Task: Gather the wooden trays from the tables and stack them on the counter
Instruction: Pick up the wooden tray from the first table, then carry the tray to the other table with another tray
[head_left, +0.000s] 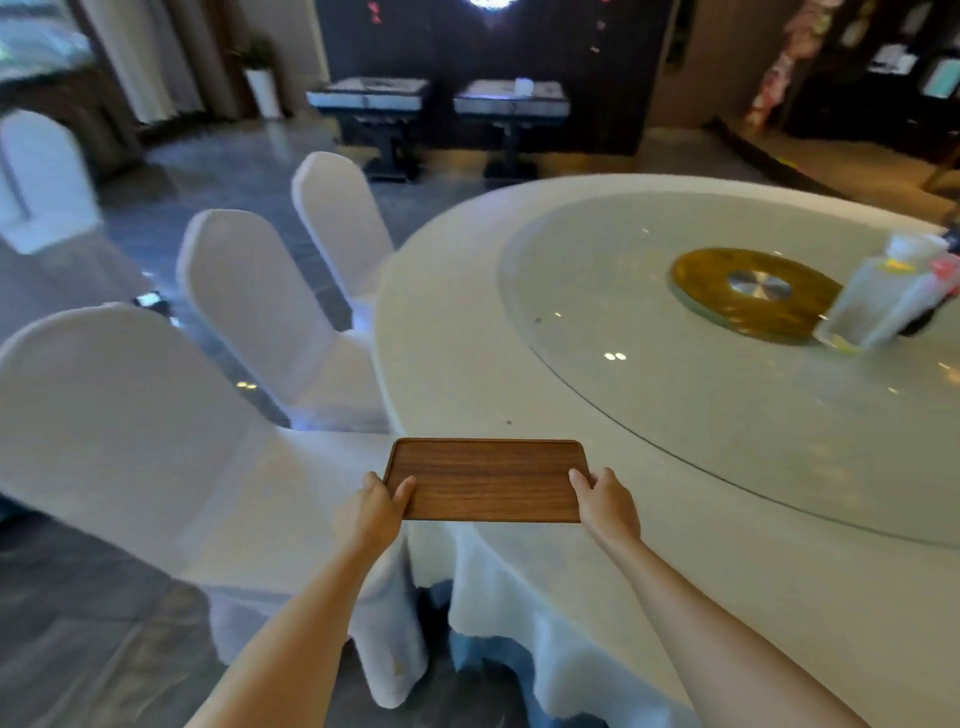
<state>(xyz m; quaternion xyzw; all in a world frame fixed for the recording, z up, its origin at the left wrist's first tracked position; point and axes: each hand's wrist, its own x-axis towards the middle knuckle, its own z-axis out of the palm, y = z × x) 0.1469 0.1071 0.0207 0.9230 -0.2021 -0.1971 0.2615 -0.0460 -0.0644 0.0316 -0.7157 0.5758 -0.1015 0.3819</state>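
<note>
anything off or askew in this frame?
Nothing stands out. Wooden tray is level and empty, held at its short ends by the left hand and right hand at the table edge.

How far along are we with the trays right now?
One wooden tray is in hand: left hand and right hand grip its short ends at the round table's edge. No counter or stack is in view, so nothing looks delivered yet. Carrying it there remains.

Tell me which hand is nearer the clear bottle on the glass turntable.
Right. The right hand grips the tray's right end, on the bottle's side; the left hand grips the far end.
</note>
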